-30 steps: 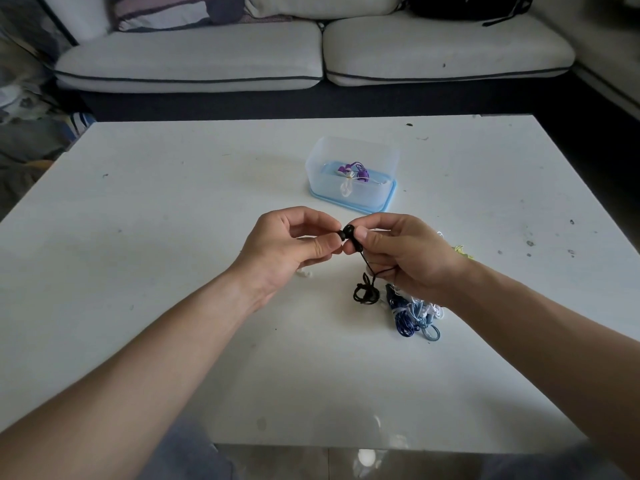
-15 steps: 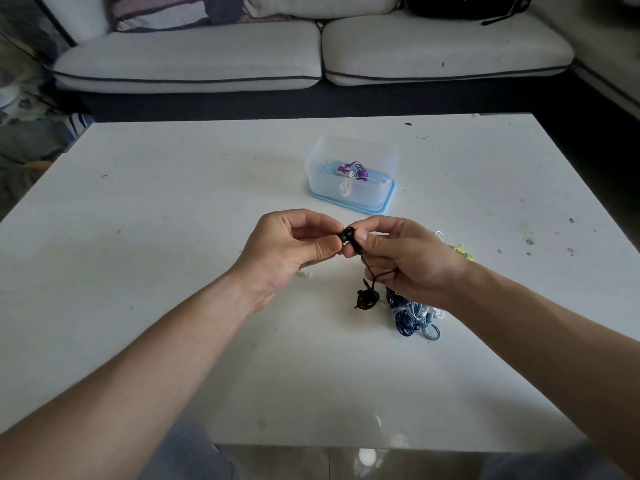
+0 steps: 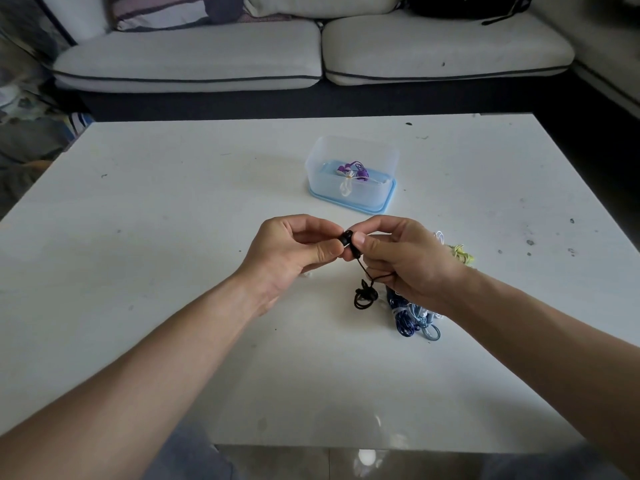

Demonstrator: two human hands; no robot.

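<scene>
Both hands are clamped on the black earphones (image 3: 348,239), held just above the tabletop (image 3: 173,237). The left hand (image 3: 294,251) pinches the bud end, while the right hand (image 3: 405,258) pinches it from the other side with the cord caught in its lower fingers and the wound bundle hanging below. The clear box (image 3: 367,199) farther back already holds a purple pair (image 3: 356,169) and a white pair (image 3: 346,187), so part of the tidying looks done. This black pair, the blue tangle (image 3: 408,317) and the yellow cord (image 3: 460,254) by the right hand seem still to go.
</scene>
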